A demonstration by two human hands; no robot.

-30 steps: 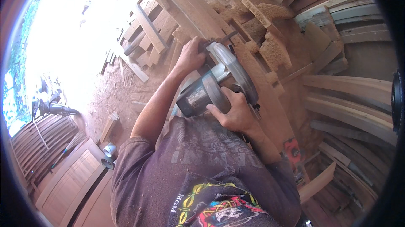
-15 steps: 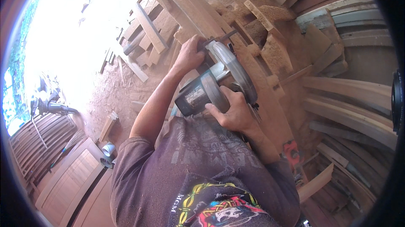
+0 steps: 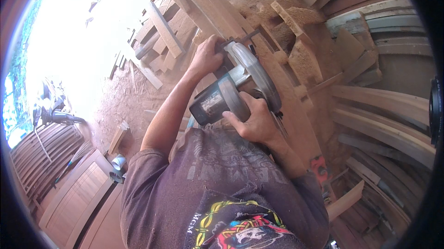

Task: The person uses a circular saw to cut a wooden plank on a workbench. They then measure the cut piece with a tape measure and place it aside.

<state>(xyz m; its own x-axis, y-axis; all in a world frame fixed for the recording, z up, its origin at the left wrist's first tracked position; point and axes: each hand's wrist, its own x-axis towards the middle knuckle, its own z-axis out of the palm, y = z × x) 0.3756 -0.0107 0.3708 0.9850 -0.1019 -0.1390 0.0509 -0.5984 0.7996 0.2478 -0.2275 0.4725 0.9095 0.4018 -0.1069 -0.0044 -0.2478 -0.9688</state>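
A circular saw [image 3: 209, 103] with a dark motor housing and a grey metal blade guard sits on a long wooden plank [image 3: 298, 121]. My right hand [image 3: 256, 119] is wrapped around its rear handle, thumb toward the motor. At the saw's front, my left hand [image 3: 208, 56] is closed by the base, beside a dark rod [image 3: 249, 37] that reaches across the plank. Its fingertips are partly hidden. The blade's cutting edge is out of sight under the guard.
Long beams [image 3: 199, 3] run ahead of the saw. Wood offcuts [image 3: 162, 31] lie ahead on the left; sawdust-covered blocks [image 3: 303, 59] stand right of the plank. Stacked curved timbers [image 3: 384, 124] fill the right side. A red tool [image 3: 319, 168] rests near my right elbow, a panelled door [image 3: 76, 193] lower left.
The saw and both my hands have shifted very slightly forward and left. My grip on the saw looks the same.
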